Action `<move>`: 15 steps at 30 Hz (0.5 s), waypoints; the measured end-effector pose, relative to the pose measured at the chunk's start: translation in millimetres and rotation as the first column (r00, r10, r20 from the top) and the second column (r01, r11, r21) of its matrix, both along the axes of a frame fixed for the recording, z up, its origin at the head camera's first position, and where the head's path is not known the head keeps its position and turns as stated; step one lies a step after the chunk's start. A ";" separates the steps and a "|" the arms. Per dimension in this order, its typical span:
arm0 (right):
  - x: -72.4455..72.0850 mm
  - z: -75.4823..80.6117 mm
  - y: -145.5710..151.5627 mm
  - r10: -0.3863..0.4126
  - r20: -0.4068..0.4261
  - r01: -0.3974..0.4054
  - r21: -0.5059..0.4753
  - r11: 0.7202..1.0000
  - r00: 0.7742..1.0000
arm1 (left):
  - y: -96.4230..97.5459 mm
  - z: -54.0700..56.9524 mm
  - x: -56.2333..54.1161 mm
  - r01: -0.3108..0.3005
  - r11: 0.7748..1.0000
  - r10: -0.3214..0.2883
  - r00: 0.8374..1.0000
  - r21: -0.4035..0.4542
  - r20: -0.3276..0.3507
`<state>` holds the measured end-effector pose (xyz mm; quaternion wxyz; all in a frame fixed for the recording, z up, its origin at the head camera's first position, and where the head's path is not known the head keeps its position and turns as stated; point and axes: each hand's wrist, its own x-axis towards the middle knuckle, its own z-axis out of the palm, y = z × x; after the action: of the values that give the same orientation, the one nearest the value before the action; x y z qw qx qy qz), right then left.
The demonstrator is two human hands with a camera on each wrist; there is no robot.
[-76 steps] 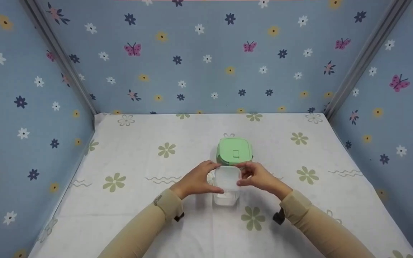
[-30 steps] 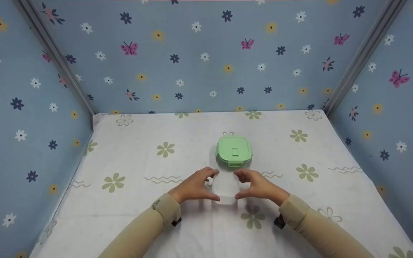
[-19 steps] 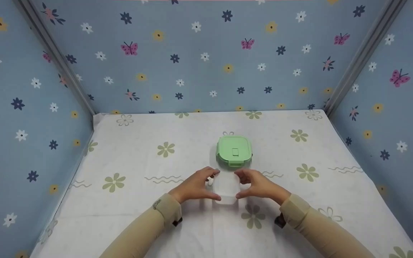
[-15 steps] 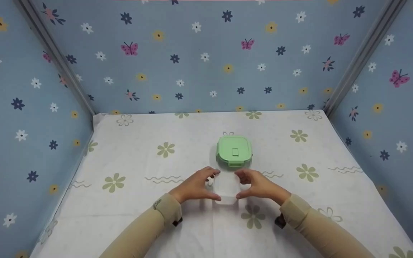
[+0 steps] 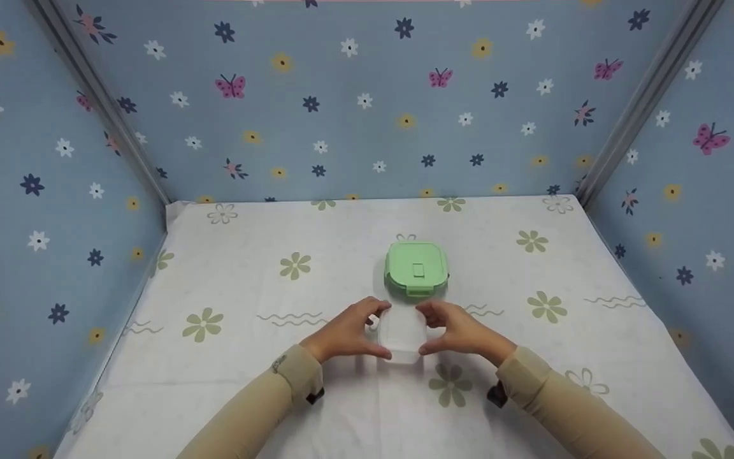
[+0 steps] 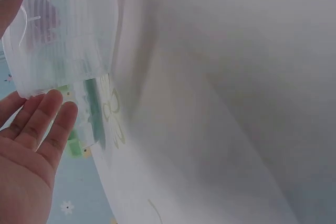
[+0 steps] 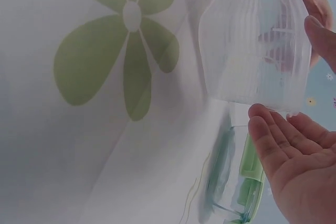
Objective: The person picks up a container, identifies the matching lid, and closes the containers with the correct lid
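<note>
A small translucent plastic food container stands on the cloth, its whitish lid lying level across its top. My left hand holds it from the left, thumb at the near corner and fingers at the far one. From the right, my right hand holds it the same way. In the right wrist view the thumb lies at the lid's edge, with the fingertips against the far side. The left wrist view shows left fingertips at the container's rim.
Just behind the container sits a glass lunch box with a green clip lid. A white flowered cloth covers the table. Blue patterned walls enclose the back and both sides.
Some 2.5 seconds ago the lid sat further back, leaving the container's near part uncovered. Both hands have brought it toward me over the container. During the last second almost nothing has moved.
</note>
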<state>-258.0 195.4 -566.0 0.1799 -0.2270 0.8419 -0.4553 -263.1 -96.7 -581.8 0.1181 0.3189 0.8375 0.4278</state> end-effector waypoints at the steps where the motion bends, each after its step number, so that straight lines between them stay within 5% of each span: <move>1: 0.2 -0.1 -0.2 -0.001 0.000 0.001 0.001 1.000 1.000 | 0.2 -0.3 0.3 -0.002 1.000 0.002 1.000 0.000 0.006; 15: -0.6 0.0 -0.5 0.001 -0.004 -0.001 0.017 1.000 1.000 | 1.6 0.9 -1.5 0.011 0.999 -0.010 1.000 -0.050 0.003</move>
<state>-258.6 194.9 -566.0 0.1805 -0.2267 0.8461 -0.4475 -264.6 -95.1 -580.9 0.1295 0.3196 0.8460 0.4066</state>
